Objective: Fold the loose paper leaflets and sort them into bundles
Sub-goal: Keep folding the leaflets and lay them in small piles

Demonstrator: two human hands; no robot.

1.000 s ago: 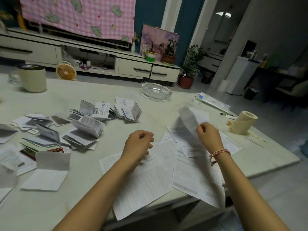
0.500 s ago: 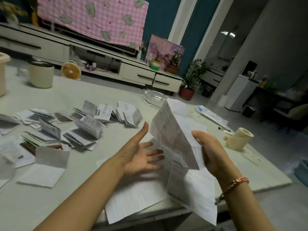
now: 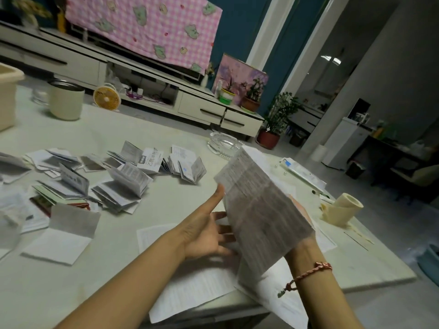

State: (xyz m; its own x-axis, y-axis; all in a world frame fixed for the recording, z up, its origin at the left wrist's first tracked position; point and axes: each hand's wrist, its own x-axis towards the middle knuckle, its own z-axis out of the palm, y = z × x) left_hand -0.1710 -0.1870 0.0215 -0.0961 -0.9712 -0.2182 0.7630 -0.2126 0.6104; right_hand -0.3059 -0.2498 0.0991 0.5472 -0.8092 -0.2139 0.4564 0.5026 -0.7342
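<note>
A printed paper leaflet (image 3: 259,207) stands lifted above the table, blurred by motion. My right hand (image 3: 303,224) holds it from behind and is mostly hidden by the sheet. My left hand (image 3: 206,233) is beside the leaflet's left edge, palm up with straight fingers and the thumb touching the paper. Flat unfolded leaflets (image 3: 197,288) lie under both hands at the table's near edge. Several folded leaflets (image 3: 123,186) lie in loose piles on the left half of the table, with one larger half-folded sheet (image 3: 64,236) in front of them.
On the pale table (image 3: 166,203) stand a cream mug (image 3: 65,100), a glass ashtray (image 3: 224,144), a roll of tape (image 3: 343,210) and a flat white box (image 3: 301,172). A cream container (image 3: 7,96) is at far left. A TV cabinet (image 3: 190,105) and plants stand behind.
My right hand lifted one leaflet off the flat pile and raised it upright. My left hand opened from a loose fist and moved up against the sheet's left edge.
</note>
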